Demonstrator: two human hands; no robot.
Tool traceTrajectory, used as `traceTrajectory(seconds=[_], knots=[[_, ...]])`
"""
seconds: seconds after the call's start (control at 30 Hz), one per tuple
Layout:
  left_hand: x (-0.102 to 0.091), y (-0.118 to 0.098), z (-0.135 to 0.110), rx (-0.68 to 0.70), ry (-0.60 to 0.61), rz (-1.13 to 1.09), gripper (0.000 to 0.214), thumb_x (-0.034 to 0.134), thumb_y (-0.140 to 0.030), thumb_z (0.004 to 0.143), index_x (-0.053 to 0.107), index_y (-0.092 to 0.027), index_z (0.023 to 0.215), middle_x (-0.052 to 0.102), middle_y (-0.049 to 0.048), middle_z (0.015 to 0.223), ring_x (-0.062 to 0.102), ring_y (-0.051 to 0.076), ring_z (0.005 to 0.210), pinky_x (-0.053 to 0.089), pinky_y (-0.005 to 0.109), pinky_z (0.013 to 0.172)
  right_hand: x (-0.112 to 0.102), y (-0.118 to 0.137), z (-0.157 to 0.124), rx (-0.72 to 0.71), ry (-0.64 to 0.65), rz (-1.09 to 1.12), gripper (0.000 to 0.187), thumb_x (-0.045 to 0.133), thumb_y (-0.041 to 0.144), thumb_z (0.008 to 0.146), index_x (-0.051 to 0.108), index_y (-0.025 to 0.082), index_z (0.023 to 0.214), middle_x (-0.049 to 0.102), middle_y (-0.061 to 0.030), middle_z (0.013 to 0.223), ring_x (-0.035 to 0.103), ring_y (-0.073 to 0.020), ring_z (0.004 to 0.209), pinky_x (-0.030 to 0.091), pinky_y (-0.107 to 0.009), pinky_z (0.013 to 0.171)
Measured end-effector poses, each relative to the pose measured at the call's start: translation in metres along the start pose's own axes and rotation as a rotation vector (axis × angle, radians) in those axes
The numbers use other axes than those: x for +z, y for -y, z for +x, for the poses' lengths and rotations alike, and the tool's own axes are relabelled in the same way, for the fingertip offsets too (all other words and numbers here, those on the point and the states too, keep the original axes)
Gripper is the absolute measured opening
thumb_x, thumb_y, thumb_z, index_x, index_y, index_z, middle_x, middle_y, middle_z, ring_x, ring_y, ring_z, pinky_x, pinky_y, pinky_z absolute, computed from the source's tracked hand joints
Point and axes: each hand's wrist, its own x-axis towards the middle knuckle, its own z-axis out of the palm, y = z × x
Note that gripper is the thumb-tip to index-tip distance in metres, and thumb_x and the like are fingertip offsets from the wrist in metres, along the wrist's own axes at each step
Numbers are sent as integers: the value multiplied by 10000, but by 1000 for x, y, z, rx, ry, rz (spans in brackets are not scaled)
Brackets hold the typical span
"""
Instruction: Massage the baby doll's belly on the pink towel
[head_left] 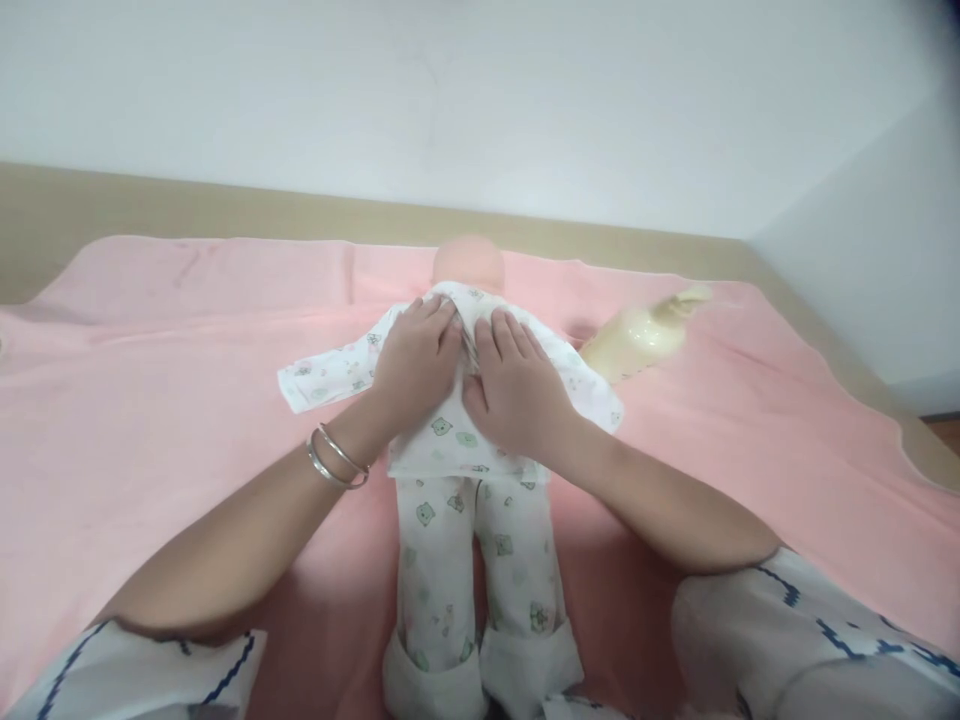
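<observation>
A baby doll [470, 264] lies on its back on a pink sheet, its head at the far end. It wears a white long-sleeved top [442, 437] printed with small green figures. Matching trousers [439, 560] with thick turned-up cuffs cover its legs. Flat on the left side of the top's chest rests my left hand [421, 352], fingers stretched out. My right hand [517, 380] lies beside it on the right side, fingers also extended. Between the two, the cloth is creased at the neckline. The doll's hands do not show at the sleeve ends.
The pink sheet [150, 420] spreads over a wooden surface [45, 215] that meets a white wall [450, 110]. To the right of the top lies a shiny pale-yellow object [637, 338] with a narrow end, possibly a plastic bag; its kind is unclear.
</observation>
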Motion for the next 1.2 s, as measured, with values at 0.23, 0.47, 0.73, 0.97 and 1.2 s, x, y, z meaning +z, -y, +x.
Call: traceTrajectory(seconds=[0.23, 0.47, 0.73, 0.97, 1.2], knots=[[0, -16, -15, -51, 79, 108, 539, 384, -238, 988, 492, -119, 1502, 417, 155, 1637, 312, 388, 1557, 275, 618, 1286, -4, -21, 20, 29, 81, 119, 651, 269, 279, 993, 354, -61, 1541, 313, -271, 1658, 256, -349, 1587, 228, -543, 1310], [4, -30, -31, -17, 87, 185, 525, 406, -237, 1003, 482, -144, 1514, 379, 146, 1663, 276, 382, 1579, 276, 603, 1294, -4, -35, 30, 9, 84, 263, 570, 332, 275, 946, 461, 56, 1456, 447, -229, 1578, 309, -330, 1555, 243, -601, 1285], [3, -31, -30, -25, 93, 200, 533, 399, -232, 1010, 473, -141, 1530, 365, 149, 1669, 278, 385, 1578, 285, 607, 1287, 2, -34, 28, 19, 26, 276, 474, 324, 263, 964, 540, 88, 1349, 515, -225, 1506, 379, -332, 1505, 278, -606, 1262], [6, -29, -32, 11, 59, 210, 534, 433, -223, 988, 496, -131, 1511, 393, 164, 1651, 303, 402, 1563, 287, 614, 1281, 8, -46, 36, 58, -33, 194, 483, 242, 323, 1051, 512, 150, 1412, 539, -197, 1504, 449, -316, 1461, 334, -621, 1216], [-1, -20, -18, -58, 97, 76, 534, 383, -251, 999, 492, -127, 1507, 415, 135, 1645, 300, 354, 1571, 300, 580, 1289, 3, -27, 22, 92, 50, 23, 610, 282, 304, 1022, 369, -13, 1536, 377, -256, 1632, 321, -372, 1555, 282, -602, 1262]])
